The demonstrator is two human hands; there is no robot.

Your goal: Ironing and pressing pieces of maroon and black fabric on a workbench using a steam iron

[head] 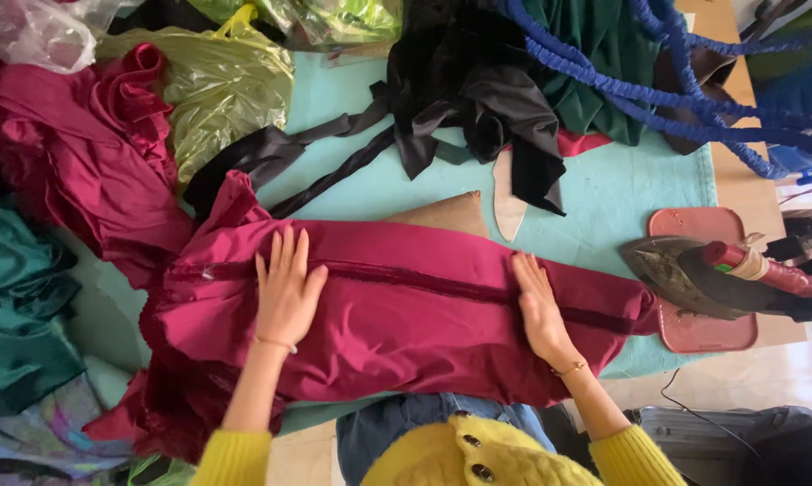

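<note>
Step looks like smoothing before a press: magenta garment [406, 310] lies flat across the turquoise board cover [604, 193], dark seam running lengthwise; left hand [286, 292] flat on garment's left part, fingers straight and close together, holding nothing; right hand [539, 310] same, flat near garment's right end; iron [685, 274] parked on pink rest [694, 333] just right of garment; pressing would call for the right hand to lift off.

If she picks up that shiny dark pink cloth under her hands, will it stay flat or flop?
The shiny magenta fabric would probably flop: it already wrinkles and drapes over the table edge. Its sheen suggests it may slide easily. Both hands, left hand and right hand, lie flat on it, perhaps keeping it from shifting.
</note>
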